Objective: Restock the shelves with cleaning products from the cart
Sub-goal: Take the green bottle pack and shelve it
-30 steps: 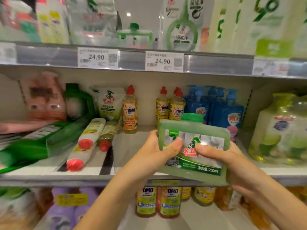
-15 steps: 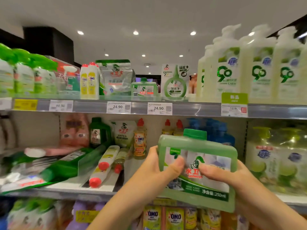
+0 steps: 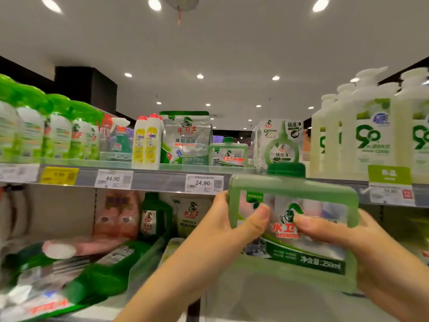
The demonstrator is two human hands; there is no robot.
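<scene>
Bottle (image 3: 308, 259) higher, between left grip (image 3: 232, 226), right grip (image 3: 376, 252).

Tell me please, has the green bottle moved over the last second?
Yes. The green bottle has risen: its cap now overlaps the upper shelf rail, which it sat well below.

Head camera faces the shelf (image 3: 162, 180) closely, angled upward.

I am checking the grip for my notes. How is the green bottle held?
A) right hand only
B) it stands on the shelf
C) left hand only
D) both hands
D: the left hand and the right hand both grip the green bottle, thumbs on its front.
</scene>
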